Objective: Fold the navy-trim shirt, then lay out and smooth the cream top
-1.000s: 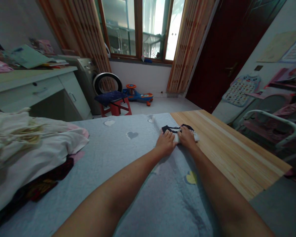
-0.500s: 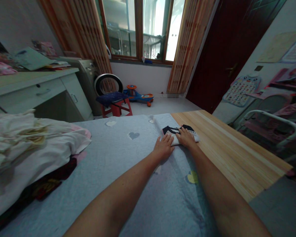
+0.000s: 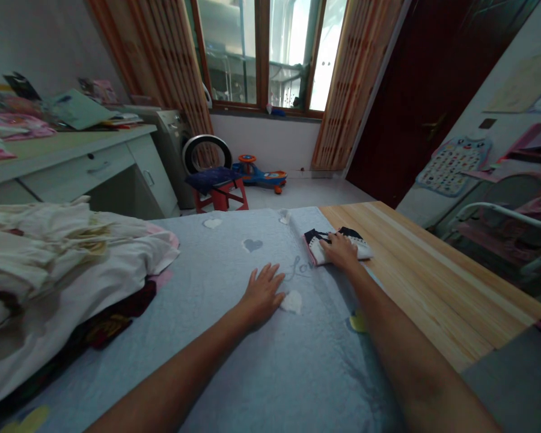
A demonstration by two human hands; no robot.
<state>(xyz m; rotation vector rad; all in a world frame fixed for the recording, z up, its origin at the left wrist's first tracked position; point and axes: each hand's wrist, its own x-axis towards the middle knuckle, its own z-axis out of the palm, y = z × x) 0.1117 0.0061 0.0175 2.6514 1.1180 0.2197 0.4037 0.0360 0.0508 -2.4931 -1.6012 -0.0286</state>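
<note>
A small folded garment point(image 3: 363, 248), white with black parts and a pinkish edge, lies near the right border of the light blue blanket point(image 3: 216, 270). My right hand point(image 3: 340, 249) rests on top of it, fingers stretched out and flat. To the left of the garment, my left hand point(image 3: 262, 294) is over the blanket beside a white heart print, fingers spread and holding nothing. A patch of lettering shows on the blanket between my left hand and the garment.
A heap of white clothes point(image 3: 117, 246) lies on the left of the blanket. Bare wooden tabletop point(image 3: 415, 258) shows on the right. Beyond the table stand a red stool point(image 3: 223, 197), a blue ride-on toy point(image 3: 265, 177), a white desk point(image 3: 112, 157) and a washing machine point(image 3: 169, 135).
My left hand has come off the garment and moved left over the blanket. My right hand has stayed on the garment. The view has shifted slightly.
</note>
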